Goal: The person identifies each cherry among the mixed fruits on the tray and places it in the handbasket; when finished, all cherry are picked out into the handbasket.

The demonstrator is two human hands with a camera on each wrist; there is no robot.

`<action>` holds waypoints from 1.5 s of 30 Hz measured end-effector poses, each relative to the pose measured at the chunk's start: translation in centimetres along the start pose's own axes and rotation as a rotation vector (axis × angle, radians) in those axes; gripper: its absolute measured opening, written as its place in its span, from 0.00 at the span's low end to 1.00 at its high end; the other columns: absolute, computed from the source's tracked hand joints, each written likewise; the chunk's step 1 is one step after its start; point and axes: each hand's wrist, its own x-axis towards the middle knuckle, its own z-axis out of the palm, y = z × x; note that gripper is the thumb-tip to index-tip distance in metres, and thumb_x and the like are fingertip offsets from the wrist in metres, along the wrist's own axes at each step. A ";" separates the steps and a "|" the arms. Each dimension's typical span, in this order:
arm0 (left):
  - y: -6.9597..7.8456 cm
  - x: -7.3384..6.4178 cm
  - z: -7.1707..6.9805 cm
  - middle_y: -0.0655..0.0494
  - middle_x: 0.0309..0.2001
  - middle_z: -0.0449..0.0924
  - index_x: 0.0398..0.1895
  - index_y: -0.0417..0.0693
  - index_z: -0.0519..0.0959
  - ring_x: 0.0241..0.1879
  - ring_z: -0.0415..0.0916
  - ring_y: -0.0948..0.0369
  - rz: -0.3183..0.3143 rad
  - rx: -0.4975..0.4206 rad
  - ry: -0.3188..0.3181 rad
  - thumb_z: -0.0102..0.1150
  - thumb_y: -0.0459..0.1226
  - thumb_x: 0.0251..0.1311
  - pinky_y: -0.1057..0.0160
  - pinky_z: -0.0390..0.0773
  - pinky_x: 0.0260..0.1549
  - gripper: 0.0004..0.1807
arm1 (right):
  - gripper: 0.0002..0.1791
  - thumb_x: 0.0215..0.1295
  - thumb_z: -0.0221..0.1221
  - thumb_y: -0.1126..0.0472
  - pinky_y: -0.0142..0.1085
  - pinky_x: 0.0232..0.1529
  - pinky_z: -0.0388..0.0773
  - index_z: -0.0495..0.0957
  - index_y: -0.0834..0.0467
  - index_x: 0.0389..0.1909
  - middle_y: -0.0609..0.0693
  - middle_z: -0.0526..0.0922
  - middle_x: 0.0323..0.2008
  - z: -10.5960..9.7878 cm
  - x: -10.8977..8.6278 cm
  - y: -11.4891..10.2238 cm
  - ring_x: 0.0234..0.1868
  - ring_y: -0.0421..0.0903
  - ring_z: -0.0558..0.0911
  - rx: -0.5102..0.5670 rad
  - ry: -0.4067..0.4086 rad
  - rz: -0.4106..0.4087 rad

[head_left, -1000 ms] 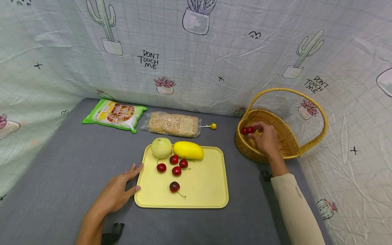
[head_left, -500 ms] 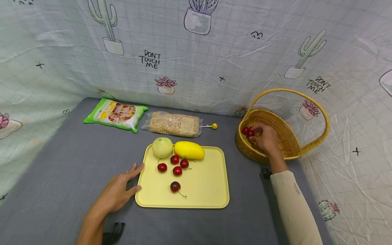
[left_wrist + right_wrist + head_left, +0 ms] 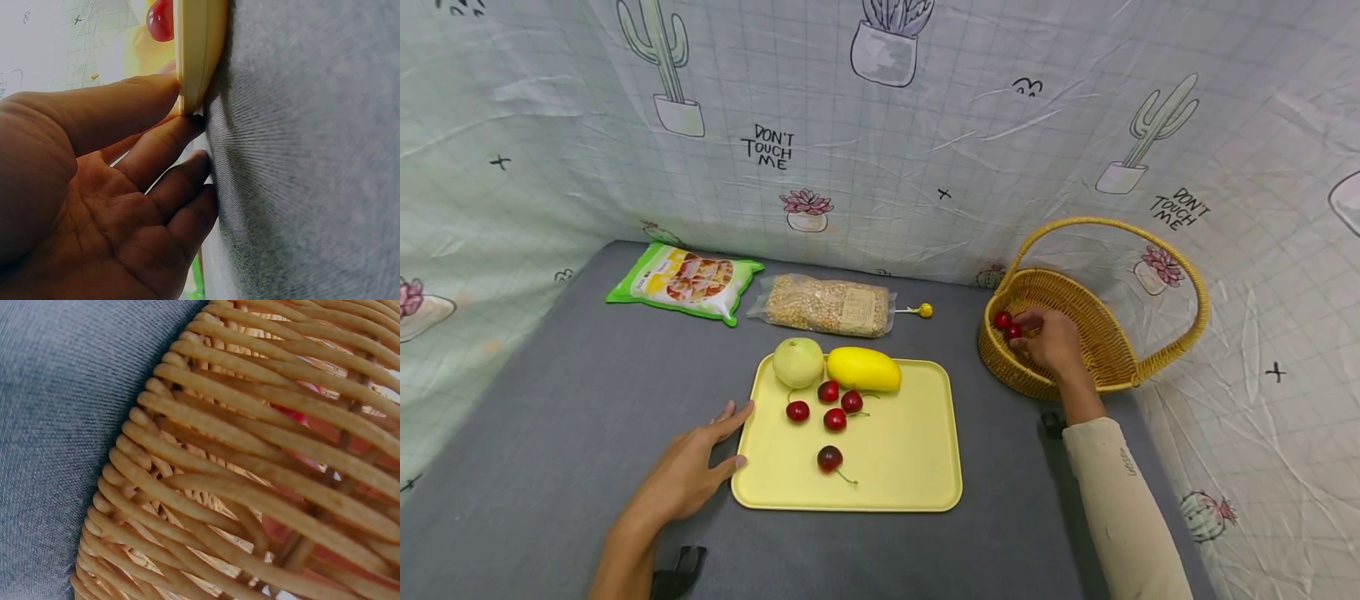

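Inside the wicker basket (image 3: pixel 1097 317), my right hand (image 3: pixel 1051 340) pinches a dark red cherry (image 3: pixel 1015 331) between thumb and index finger. Another cherry (image 3: pixel 1003 319) lies just beside it, near the basket's left wall. In the right wrist view the woven basket side (image 3: pixel 237 450) fills most of the picture and hides the hand, with bits of red through the gaps. My left hand (image 3: pixel 688 467) rests its thumb and extended fingers against the left edge of the yellow tray (image 3: pixel 910 467). Up close, the left wrist view has the thumb (image 3: pixel 125 109) at the tray rim (image 3: pixel 199 56).
On the tray are a round pale green fruit (image 3: pixel 797 363), a yellow mango-like fruit (image 3: pixel 863 369) and several cherries (image 3: pixel 835 419). Behind it lie a green-and-white snack bag (image 3: pixel 688 282), a clear bag of grains (image 3: pixel 823 305) and a yellow lollipop (image 3: pixel 925 310). A patterned curtain hangs behind.
The right hand has lowered slightly inside the basket, and the pinched cherry now sits lower than the one beside it. The left hand stays at the tray edge.
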 end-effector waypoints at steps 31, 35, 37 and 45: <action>-0.1 -0.1 0.1 0.31 0.78 0.63 0.82 0.48 0.65 0.78 0.63 0.35 0.025 0.000 0.025 0.71 0.33 0.66 0.28 0.69 0.68 0.42 | 0.16 0.57 0.79 0.66 0.39 0.42 0.69 0.90 0.59 0.46 0.57 0.91 0.41 -0.9 -6.6 -7.8 0.41 0.50 0.76 0.154 0.377 -0.422; 0.0 0.0 0.1 0.31 0.78 0.63 0.83 0.49 0.65 0.78 0.63 0.35 0.017 0.000 0.017 0.71 0.33 0.66 0.28 0.69 0.68 0.43 | 0.17 0.55 0.80 0.65 0.34 0.41 0.67 0.91 0.56 0.46 0.55 0.91 0.41 -0.2 -7.7 -8.9 0.38 0.48 0.75 0.170 0.372 -0.480; 0.0 0.0 0.1 0.31 0.78 0.62 0.83 0.49 0.65 0.78 0.63 0.35 0.013 0.002 0.014 0.71 0.33 0.66 0.28 0.69 0.68 0.43 | 0.17 0.54 0.81 0.65 0.33 0.41 0.67 0.91 0.56 0.46 0.55 0.91 0.41 0.2 -8.3 -9.4 0.38 0.48 0.75 0.176 0.358 -0.503; 0.0 0.1 0.0 0.31 0.79 0.61 0.83 0.49 0.64 0.78 0.61 0.35 0.004 0.001 -0.001 0.71 0.33 0.66 0.28 0.68 0.69 0.43 | 0.18 0.53 0.81 0.63 0.37 0.39 0.68 0.91 0.52 0.46 0.50 0.90 0.38 1.8 -10.6 -11.7 0.40 0.50 0.74 0.186 0.271 -0.555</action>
